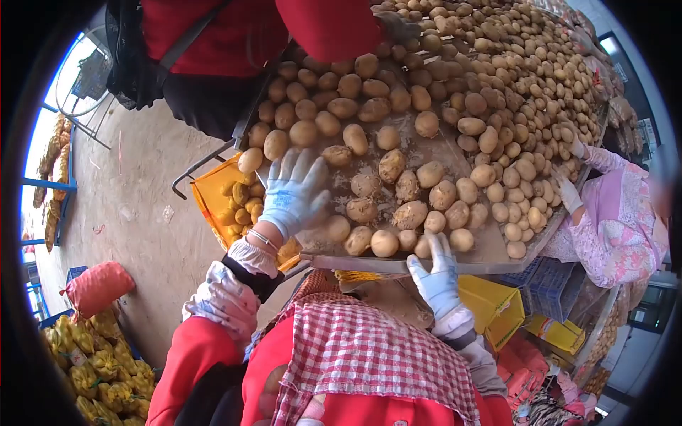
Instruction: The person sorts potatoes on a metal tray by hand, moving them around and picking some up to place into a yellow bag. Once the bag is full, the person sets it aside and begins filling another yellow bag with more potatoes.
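Many brown potatoes lie on a metal sorting table, in loose groups near me and piled thickly at the back right. My left hand, in a pale blue-white glove, is spread palm down at the table's left edge, beside a few potatoes, with its fingers apart. At the near edge my right hand, in a similar glove, has its fingers stretched toward the potatoes and its fingertips next to one. Below the left edge hangs an orange-yellow bag with potatoes in it.
A person in red stands across at the upper left, a gloved hand over the potatoes. At the right, another person in pink reaches onto the pile. Yellow crates, a blue crate, a red sack and bagged potatoes stand below.
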### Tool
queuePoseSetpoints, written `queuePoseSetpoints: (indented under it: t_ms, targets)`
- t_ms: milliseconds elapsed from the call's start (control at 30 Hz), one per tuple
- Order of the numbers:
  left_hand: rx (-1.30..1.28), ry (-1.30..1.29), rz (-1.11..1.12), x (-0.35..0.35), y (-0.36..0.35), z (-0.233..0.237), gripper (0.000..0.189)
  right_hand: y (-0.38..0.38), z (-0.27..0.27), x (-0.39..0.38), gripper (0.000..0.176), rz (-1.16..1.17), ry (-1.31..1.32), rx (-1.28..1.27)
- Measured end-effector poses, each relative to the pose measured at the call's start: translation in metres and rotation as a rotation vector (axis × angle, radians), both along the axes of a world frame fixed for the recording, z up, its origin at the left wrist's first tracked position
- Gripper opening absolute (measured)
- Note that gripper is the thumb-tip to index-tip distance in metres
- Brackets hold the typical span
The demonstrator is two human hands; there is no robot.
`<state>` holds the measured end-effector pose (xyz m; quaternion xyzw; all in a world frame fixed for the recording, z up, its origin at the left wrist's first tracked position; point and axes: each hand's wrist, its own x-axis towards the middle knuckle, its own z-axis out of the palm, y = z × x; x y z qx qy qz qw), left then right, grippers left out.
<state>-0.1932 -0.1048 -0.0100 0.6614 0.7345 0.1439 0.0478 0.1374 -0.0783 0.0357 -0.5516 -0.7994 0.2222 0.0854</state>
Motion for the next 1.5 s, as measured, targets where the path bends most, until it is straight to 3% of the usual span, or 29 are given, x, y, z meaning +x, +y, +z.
queuePoseSetpoints:
  t_ms: [33, 67, 100, 167, 267, 300, 400, 467, 533, 567, 700, 767, 833, 900, 933, 967, 1000, 1033, 1067, 1100, 1133, 1167, 1233, 1300, 1367, 1400, 1467, 1500]
  targets:
    - [0.021, -0.012, 0.037, -0.004, 0.003, 0.006, 0.078, -0.001, 0.0, 0.0, 0.062, -0.039, 0.209, -0.036]
    - [0.042, -0.024, 0.073, -0.006, 0.004, 0.01, 0.078, -0.001, -0.003, 0.007, 0.053, -0.065, 0.259, 0.114]
    - [0.037, -0.028, 0.072, -0.001, 0.002, 0.015, 0.078, -0.002, -0.001, 0.014, 0.034, -0.199, 0.168, 0.147]
    - [0.052, -0.112, -0.255, 0.018, -0.008, 0.024, 0.079, 0.001, -0.001, 0.026, 0.02, -0.059, -0.152, 0.21]
    - [0.045, -0.028, -0.273, 0.014, -0.018, 0.005, 0.079, -0.001, -0.016, 0.002, 0.016, 0.12, -0.069, 0.132]
    - [0.04, 0.074, -0.241, 0.007, -0.02, 0.002, 0.079, -0.001, -0.018, -0.007, 0.017, 0.088, 0.06, -0.07]
    - [0.088, 0.018, -0.132, -0.021, -0.031, 0.002, 0.069, 0.004, -0.009, -0.04, 0.02, 0.145, -0.028, -0.035]
    - [0.159, -0.06, -0.052, -0.028, -0.034, 0.005, 0.065, 0.013, 0.001, -0.066, 0.031, 0.273, 0.182, 0.381]
    - [0.155, -0.045, -0.044, -0.026, -0.031, 0.003, 0.066, 0.024, 0.01, -0.101, 0.046, 0.539, 0.069, 0.467]
    - [0.161, -0.032, -0.038, -0.026, -0.028, 0.002, 0.068, 0.024, 0.002, -0.116, 0.057, 0.639, -0.061, 0.329]
    - [0.18, -0.029, -0.005, -0.023, 0.002, 0.007, 0.068, 0.005, -0.021, -0.173, 0.07, 0.623, -0.561, 0.018]
    - [0.147, -0.035, 0.004, -0.021, 0.012, 0.011, 0.066, 0.008, -0.016, -0.179, 0.066, 0.645, -0.556, -0.047]
    - [0.054, -0.016, -0.214, -0.031, 0.01, 0.002, 0.066, 0.015, -0.025, -0.159, 0.06, 0.512, -0.049, -0.207]
    - [0.101, 0.011, -0.236, -0.058, -0.003, 0.01, 0.057, 0.028, -0.037, -0.125, 0.067, 0.403, 0.445, -0.359]
    - [0.022, -0.422, -0.042, -0.077, -0.012, 0.011, 0.05, 0.031, -0.017, -0.108, 0.07, 0.079, 0.831, -0.82]
    - [-0.04, -0.849, 0.163, -0.097, -0.021, 0.013, 0.043, 0.04, -0.005, -0.085, 0.07, -0.036, 1.148, -0.924]
    - [0.161, -0.999, 0.258, -0.119, -0.031, 0.017, 0.039, 0.041, 0.022, -0.072, 0.071, -0.174, 1.382, -0.931]
    - [0.38, -1.138, 0.344, -0.138, -0.043, 0.022, 0.037, 0.05, 0.001, -0.018, 0.07, -0.438, 1.537, -0.986]
    - [0.45, -1.176, 0.437, -0.148, -0.058, 0.025, 0.039, 0.061, -0.001, 0.01, 0.066, -0.256, 1.671, -0.965]
    - [0.525, -1.212, 0.527, -0.16, -0.073, 0.028, 0.042, 0.062, 0.018, 0.012, 0.058, -0.524, 1.5, -0.669]
    - [0.457, -1.254, 0.625, -0.178, -0.091, 0.01, 0.041, 0.072, -0.013, 0.047, 0.047, -0.555, 1.234, -0.384]
    - [0.467, -1.245, 0.638, -0.177, -0.098, -0.004, 0.041, 0.073, -0.008, 0.048, 0.036, -0.54, 0.901, -0.201]
    - [0.249, -1.32, 0.982, -0.165, -0.11, -0.035, 0.041, 0.075, -0.032, 0.042, 0.032, -0.466, 0.413, -0.079]
    - [0.182, -1.008, 0.956, -0.15, -0.12, -0.115, 0.036, 0.055, -0.013, -0.014, 0.036, -0.195, -0.238, 0.321]
    - [-0.128, -0.89, 0.969, -0.121, -0.106, -0.107, 0.043, 0.047, -0.007, -0.041, 0.043, -0.119, -0.082, 0.25]
    - [-0.29, -0.621, 0.912, -0.107, -0.102, -0.107, 0.051, 0.045, -0.008, -0.05, 0.043, -0.109, -0.088, 0.248]
    - [-0.496, -0.053, 0.723, -0.082, -0.103, -0.12, 0.068, 0.043, -0.012, -0.061, 0.042, 0.123, 0.157, 0.132]
    - [-0.5, -0.059, 0.725, -0.07, -0.113, -0.127, 0.068, 0.046, -0.012, -0.056, 0.042, 0.126, 0.151, 0.129]
